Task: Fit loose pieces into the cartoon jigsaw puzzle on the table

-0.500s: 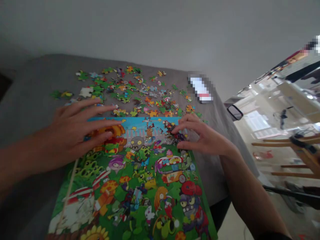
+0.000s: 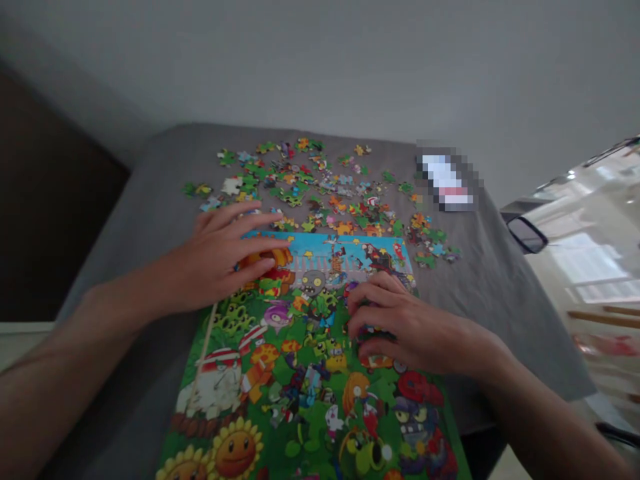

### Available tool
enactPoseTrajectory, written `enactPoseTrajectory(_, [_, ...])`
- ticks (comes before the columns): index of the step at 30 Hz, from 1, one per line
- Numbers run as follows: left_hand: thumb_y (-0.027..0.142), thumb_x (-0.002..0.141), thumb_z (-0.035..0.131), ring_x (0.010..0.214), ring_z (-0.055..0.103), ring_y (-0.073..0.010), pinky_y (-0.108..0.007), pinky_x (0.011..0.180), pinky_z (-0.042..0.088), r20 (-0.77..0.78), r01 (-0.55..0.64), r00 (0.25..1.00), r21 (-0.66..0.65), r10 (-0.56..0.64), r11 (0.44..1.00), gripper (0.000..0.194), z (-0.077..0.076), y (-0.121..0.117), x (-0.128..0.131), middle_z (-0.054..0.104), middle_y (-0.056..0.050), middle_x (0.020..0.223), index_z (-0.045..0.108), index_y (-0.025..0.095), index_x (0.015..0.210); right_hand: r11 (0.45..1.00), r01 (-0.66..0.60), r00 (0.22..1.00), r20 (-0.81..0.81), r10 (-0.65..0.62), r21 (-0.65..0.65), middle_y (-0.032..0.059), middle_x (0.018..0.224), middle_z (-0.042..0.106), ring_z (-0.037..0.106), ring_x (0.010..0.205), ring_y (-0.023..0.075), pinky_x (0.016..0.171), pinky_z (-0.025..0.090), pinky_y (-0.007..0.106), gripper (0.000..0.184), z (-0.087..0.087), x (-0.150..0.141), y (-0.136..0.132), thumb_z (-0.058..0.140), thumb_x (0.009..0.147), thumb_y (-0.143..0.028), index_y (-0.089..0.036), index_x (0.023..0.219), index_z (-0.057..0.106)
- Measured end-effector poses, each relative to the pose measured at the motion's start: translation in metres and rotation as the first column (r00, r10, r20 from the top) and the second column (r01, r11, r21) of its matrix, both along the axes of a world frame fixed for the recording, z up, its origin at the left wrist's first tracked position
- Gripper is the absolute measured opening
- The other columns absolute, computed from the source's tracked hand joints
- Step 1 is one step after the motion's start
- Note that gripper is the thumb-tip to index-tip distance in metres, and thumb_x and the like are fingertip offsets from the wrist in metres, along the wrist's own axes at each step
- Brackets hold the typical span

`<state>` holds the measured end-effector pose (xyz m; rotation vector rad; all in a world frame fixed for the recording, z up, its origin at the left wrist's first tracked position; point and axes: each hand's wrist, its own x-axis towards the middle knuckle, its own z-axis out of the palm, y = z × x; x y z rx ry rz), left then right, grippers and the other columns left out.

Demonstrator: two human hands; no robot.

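Observation:
A colourful cartoon puzzle picture (image 2: 295,387) with sunflowers, green plants and zombies lies in front of me, its blue sky edge farthest away. My left hand (image 2: 233,257) rests over its far left corner, fingers spread and holding nothing visible. On the right part of the picture, my right hand (image 2: 400,323) lies with curled fingers set apart, the tips touching the surface. It covers some of the printed figures there, and nothing shows in its grasp. Just past the far edge are many loose puzzle pieces (image 2: 345,228), some close to my left fingertips.
A grey cloth (image 2: 480,300) covers the table, which meets a pale wall (image 2: 320,67). A phone with a blurred-out screen (image 2: 447,183) lies at the far right. Beyond the right edge are a dark-framed oval object (image 2: 527,233) and wooden bars (image 2: 603,319).
My right hand has slid from the picture's far right corner toward me, and its fingers have curled more. My left hand stays at the far left corner. The whole view has shifted.

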<state>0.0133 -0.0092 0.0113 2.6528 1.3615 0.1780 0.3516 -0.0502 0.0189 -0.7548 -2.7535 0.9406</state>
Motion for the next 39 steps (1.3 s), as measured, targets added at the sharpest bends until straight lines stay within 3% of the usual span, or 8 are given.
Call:
enactPoseTrajectory(3, [0.048,0.108,0.029,0.153,0.03,-0.0346,-0.062,0.122,0.025,-0.012,0.02,1.0,-0.003,-0.02,1.0,0.049,0.001,-0.002,0.0,0.049,0.001,0.16,0.068,0.038,0.136,0.999,0.044,0.999,0.011,-0.045,0.028,0.0085,0.123,0.063,0.052,0.121,0.0265,0.109,0.041,0.048,0.03,-0.002,0.001,0.0,0.075,0.092,-0.038,-0.025,0.119,0.068])
enactPoseTrajectory(10, [0.048,0.107,0.032,0.153,0.032,-0.0356,-0.064,0.122,0.026,0.011,0.002,1.0,0.02,-0.002,1.0,0.047,0.002,-0.001,-0.001,0.051,0.002,0.159,0.068,0.041,0.136,0.999,0.031,0.999,0.016,-0.031,0.032,0.0074,0.119,0.062,0.051,0.119,0.0255,0.105,0.043,0.044,0.022,-0.003,0.001,0.003,0.073,0.094,-0.041,-0.024,0.108,0.071])
enactPoseTrajectory(19, [0.048,0.109,0.028,0.152,0.032,-0.0354,-0.064,0.122,0.025,0.05,-0.002,0.999,0.012,0.001,1.0,0.05,0.004,-0.001,0.0,0.051,0.002,0.158,0.07,0.036,0.133,0.992,0.091,0.996,-0.007,-0.091,0.089,0.0071,0.109,0.065,0.052,0.108,0.0263,0.097,0.045,0.042,0.047,-0.006,0.002,0.005,0.079,0.078,-0.063,-0.021,0.097,0.071])
enactPoseTrajectory(23, [0.052,0.108,0.029,0.151,0.032,-0.0361,-0.067,0.12,0.026,0.056,0.058,0.997,0.055,-0.061,0.997,0.05,0.001,0.002,-0.004,0.05,0.0,0.159,0.067,0.037,0.136,0.99,0.051,0.999,-0.002,-0.051,0.129,0.0073,0.116,0.064,0.05,0.113,0.0247,0.102,0.043,0.042,0.03,0.0,0.005,0.006,0.074,0.093,-0.043,-0.026,0.118,0.074])
enactPoseTrajectory(27, [0.053,0.109,0.023,0.151,0.033,-0.0371,-0.068,0.118,0.027,0.062,0.072,0.995,0.074,-0.076,0.995,0.056,0.0,0.002,-0.005,0.05,-0.002,0.158,0.067,0.033,0.137,0.993,0.025,0.999,0.021,-0.027,0.116,0.0079,0.117,0.064,0.05,0.116,0.0246,0.105,0.043,0.042,0.016,0.002,0.002,0.005,0.07,0.096,-0.032,-0.024,0.11,0.075])
enactPoseTrajectory(34, [0.053,0.109,0.032,0.149,0.036,-0.0363,-0.064,0.121,0.027,0.098,0.053,0.993,0.102,-0.063,0.993,0.047,-0.004,0.004,-0.007,0.053,0.001,0.156,0.071,0.038,0.132,0.978,0.044,0.99,-0.12,-0.07,-0.204,0.004,0.099,0.07,0.063,0.102,0.0178,0.093,0.052,0.036,0.006,0.006,0.001,0.006,0.068,0.098,-0.025,-0.02,0.095,0.067])
enactPoseTrajectory(37, [0.051,0.108,0.037,0.149,0.036,-0.0354,-0.062,0.123,0.026,0.106,0.068,0.991,0.134,-0.083,0.989,0.042,-0.007,0.005,-0.009,0.053,0.001,0.156,0.069,0.041,0.133,0.85,0.181,0.944,-0.155,-0.292,-0.495,-0.0016,0.078,0.068,0.062,0.067,0.0109,0.06,0.05,0.025,0.011,0.003,0.005,0.016,0.07,0.097,-0.031,-0.021,0.094,0.066])
enactPoseTrajectory(39, [0.048,0.11,0.035,0.15,0.035,-0.0342,-0.062,0.123,0.024,0.096,0.077,0.991,0.127,-0.089,0.989,0.043,-0.008,0.005,-0.01,0.052,0.002,0.157,0.067,0.039,0.137,0.72,0.286,0.833,-0.207,-0.513,-0.633,-0.0036,0.074,0.068,0.061,0.058,0.0091,0.053,0.049,0.023,0.019,-0.003,0.008,0.028,0.075,0.091,-0.036,-0.021,0.097,0.066])
